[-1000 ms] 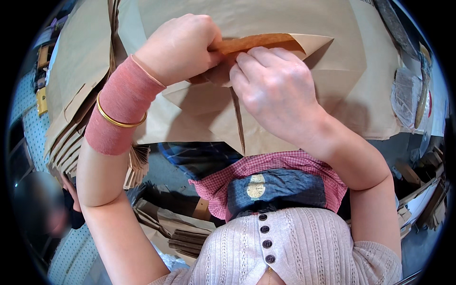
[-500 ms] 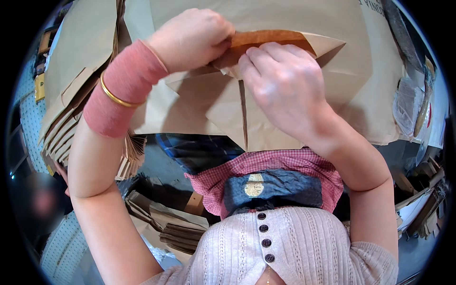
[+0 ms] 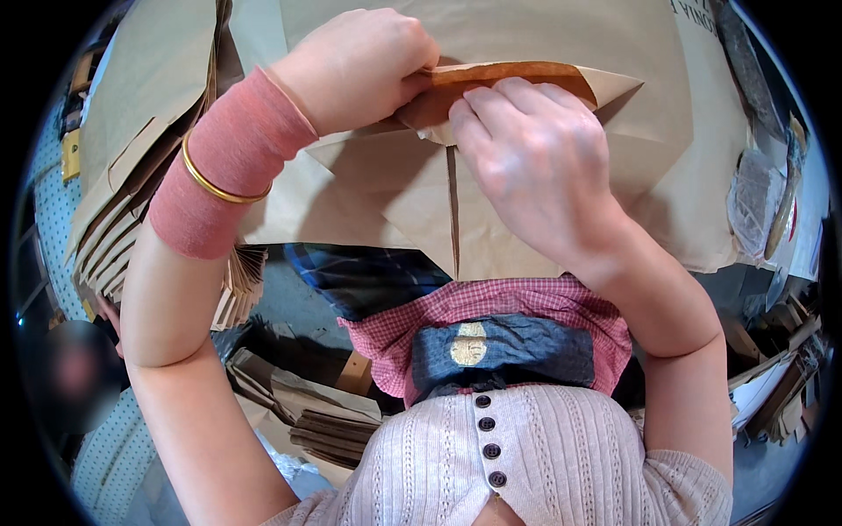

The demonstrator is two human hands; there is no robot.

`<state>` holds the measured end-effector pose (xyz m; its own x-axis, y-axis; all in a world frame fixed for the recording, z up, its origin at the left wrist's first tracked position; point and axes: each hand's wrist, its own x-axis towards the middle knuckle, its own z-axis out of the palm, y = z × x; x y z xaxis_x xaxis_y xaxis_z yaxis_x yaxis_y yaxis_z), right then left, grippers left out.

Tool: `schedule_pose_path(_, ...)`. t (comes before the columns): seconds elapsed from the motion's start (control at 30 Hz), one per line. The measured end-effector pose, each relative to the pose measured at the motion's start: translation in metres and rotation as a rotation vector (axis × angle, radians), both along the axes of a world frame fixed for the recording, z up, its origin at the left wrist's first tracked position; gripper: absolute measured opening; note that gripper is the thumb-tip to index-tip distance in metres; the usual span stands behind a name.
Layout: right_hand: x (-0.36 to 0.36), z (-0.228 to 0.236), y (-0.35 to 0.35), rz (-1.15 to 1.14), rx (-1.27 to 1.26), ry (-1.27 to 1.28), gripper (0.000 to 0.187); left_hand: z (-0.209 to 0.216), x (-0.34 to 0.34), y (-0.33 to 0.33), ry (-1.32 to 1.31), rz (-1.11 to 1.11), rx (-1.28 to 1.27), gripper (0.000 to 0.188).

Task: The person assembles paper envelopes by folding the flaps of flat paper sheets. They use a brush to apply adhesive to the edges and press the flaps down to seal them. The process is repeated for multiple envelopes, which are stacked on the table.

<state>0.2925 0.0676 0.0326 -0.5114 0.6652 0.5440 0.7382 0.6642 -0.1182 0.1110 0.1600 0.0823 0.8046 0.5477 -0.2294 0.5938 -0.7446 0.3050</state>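
Note:
A large brown paper bag lies flat in front of me, with folded flaps and a dark slit running toward its near edge. Across its upper fold runs an orange-brown paper strip, slightly lifted. My left hand is closed at the strip's left end, its fingertips partly hidden. Curled fingers of my right hand press on the strip's near edge, right of the middle. A pale, crumpled paper edge shows under the strip between both hands. On my left wrist sit a pink band and a gold bangle.
Fanned stacks of brown paper bags stand at the left. More folded paper lies low beside my left arm. Clear plastic wrapping hangs at the right. A person is at the far left edge.
Both hands have shifted slightly to the right, along with the strip's right end. Their hold on the paper looks the same.

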Motion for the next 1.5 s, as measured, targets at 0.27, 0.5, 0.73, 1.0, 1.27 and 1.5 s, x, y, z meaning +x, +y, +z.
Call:
schedule_pose_path(0.27,0.000,0.000,0.000,0.016,-0.017,0.002,0.006,-0.013,-0.004,-0.003,-0.053,-0.034,0.092,0.010)
schedule_pose_path(0.5,0.001,-0.003,0.001,0.012,0.017,0.007,0.007,0.003,0.006,0.012,0.138,0.125,-0.153,0.013)
schedule_pose_path(0.73,0.002,-0.002,0.002,0.027,-0.011,0.005,0.006,0.008,0.009,0.006,0.206,-0.024,0.036,0.015)
schedule_pose_path(1.0,0.005,0.003,0.002,0.048,-0.047,-0.027,0.006,-0.006,0.003,-0.001,0.152,-0.078,0.112,0.015)
schedule_pose_path(1.27,0.003,0.001,0.002,0.061,-0.039,0.004,0.006,0.000,0.004,0.014,0.140,0.064,-0.167,0.015)
schedule_pose_path(1.5,0.005,0.001,0.004,0.048,-0.042,0.000,0.005,0.015,0.014,0.003,0.193,-0.042,0.013,0.017)
